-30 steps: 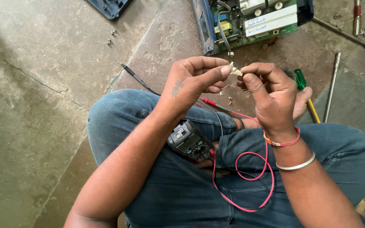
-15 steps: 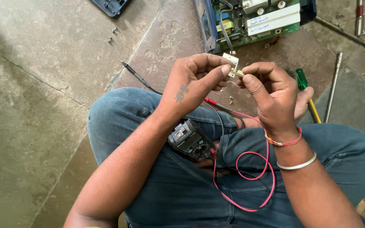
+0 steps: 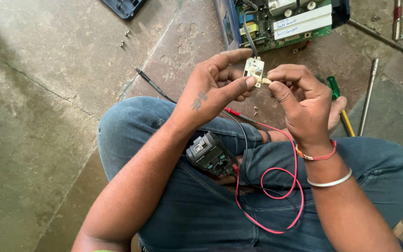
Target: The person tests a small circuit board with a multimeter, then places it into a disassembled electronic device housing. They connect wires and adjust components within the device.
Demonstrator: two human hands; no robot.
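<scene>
Left hand: thumb and forefinger pinching small cream circuit board, held above lap. Right hand: fingertips pressed together on board's right edge. Digital multimeter on thigh. Risk: slack pinch could drop board onto stone floor.

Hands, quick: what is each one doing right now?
Left hand: closed, pinching the small pale circuit board between thumb and fingers.
Right hand: closed, fingertips pinching the board's right edge.
</scene>
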